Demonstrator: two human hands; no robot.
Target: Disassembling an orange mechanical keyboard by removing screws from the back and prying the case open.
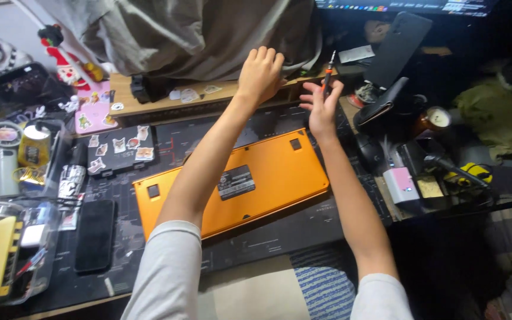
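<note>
We pinch the small screwdriver [329, 72] upright in our right hand [322, 105], tip probably down. Our left hand [261, 72] hovers open, holding nothing. Below both grips lies the orange keyboard case [232, 182]; we should steady it before driving.

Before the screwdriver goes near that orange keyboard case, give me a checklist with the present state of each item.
1. Screwdriver held in the right hand: ok, pinched in the fingers, tip pointing up.
2. Left hand free: ok, open and raised, holding nothing.
3. Orange keyboard case lying flat, underside up on the dark desk mat: ok.
4. Both hands over the case: not ok, they are raised beyond its far edge.
5. Screws in the case: cannot tell, too small to see.
6. Black phone clear of the case: ok, lies apart on the left.
</note>
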